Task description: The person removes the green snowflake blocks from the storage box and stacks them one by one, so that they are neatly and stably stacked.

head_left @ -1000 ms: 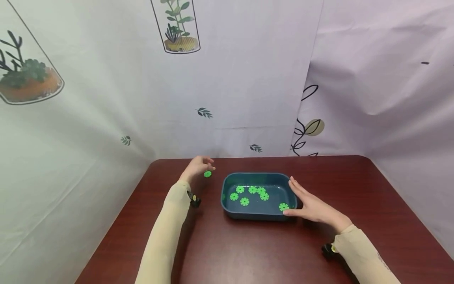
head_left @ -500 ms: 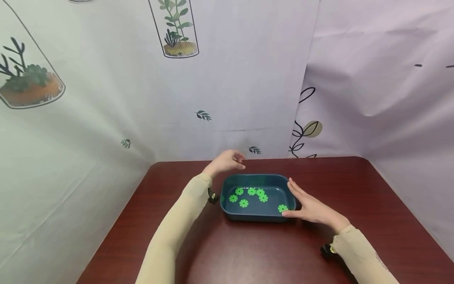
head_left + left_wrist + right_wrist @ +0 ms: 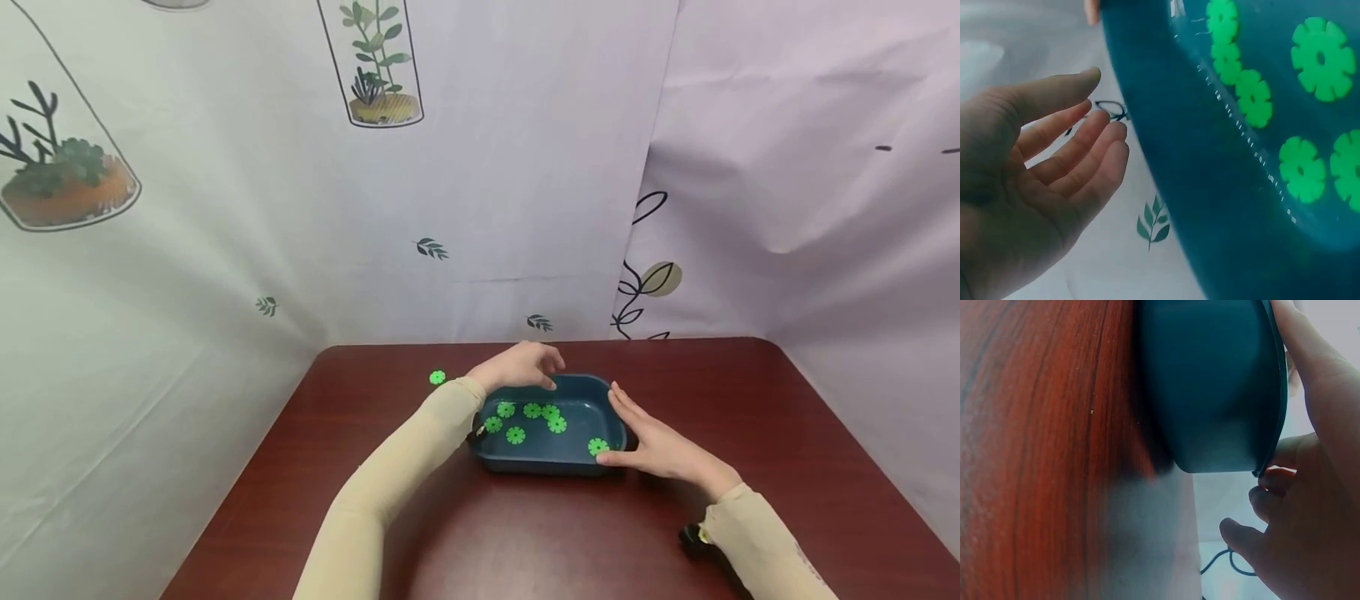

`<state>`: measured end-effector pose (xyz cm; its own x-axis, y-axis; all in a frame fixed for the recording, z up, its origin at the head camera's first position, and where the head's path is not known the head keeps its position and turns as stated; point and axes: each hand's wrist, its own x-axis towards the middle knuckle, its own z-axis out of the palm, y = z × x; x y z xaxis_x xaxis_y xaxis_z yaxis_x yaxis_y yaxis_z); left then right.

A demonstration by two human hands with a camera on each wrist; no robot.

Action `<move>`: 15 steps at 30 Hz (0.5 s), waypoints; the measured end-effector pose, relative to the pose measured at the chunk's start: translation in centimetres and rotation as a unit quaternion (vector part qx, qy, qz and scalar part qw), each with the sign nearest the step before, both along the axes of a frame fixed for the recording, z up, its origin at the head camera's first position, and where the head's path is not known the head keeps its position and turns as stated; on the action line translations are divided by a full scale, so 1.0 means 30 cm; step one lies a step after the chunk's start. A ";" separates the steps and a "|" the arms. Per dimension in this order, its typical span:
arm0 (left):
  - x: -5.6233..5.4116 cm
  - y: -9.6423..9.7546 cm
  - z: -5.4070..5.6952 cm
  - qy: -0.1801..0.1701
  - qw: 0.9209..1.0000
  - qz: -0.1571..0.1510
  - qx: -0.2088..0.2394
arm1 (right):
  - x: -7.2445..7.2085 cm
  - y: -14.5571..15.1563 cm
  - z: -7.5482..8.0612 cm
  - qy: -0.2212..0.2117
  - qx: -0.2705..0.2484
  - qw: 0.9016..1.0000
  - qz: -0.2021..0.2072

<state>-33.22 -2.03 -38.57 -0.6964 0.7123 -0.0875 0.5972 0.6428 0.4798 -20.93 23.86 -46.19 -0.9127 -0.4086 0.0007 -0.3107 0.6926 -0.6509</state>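
A dark teal rectangular tub [image 3: 525,467] stands on the table with several green notched snowflake discs [image 3: 1322,59] lying flat inside it. My left hand [image 3: 525,365] hovers over the tub's far rim, fingers loosely bent. The left wrist view shows nothing between that thumb and the fingers. At the right end of the tub, my right hand [image 3: 660,442] grips the rim, thumb at the near corner and fingers at the far one. In the right wrist view some fingers hook over the edge while the lower ones hang free. Another green disc [image 3: 437,377] lies on the table, left of the tub.
The reddish-brown wooden table [image 3: 540,542] reaches back to a white cloth wall [image 3: 487,167] printed with plants. Both forearms wear cream sleeves with dark wrist cameras; the left sleeve [image 3: 420,450] passes across the tub's left end.
My left hand has moved right from beside the lone disc to above the tub's far rim; the disc stays on the table. The right hand keeps its place on the tub.
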 end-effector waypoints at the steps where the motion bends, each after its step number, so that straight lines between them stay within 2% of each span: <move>1: 0.002 0.007 -0.007 0.003 1.000 -0.007 -0.007 | 0.000 -0.001 -0.001 0.000 -0.001 1.000 0.000; 7: 0.010 0.040 -0.047 0.012 0.998 -0.036 -0.050 | 0.001 0.000 -0.006 -0.003 -0.003 1.000 0.002; 15: 0.011 0.073 -0.076 -0.007 0.994 -0.049 -0.093 | 0.000 0.001 -0.006 0.008 -0.005 1.000 0.001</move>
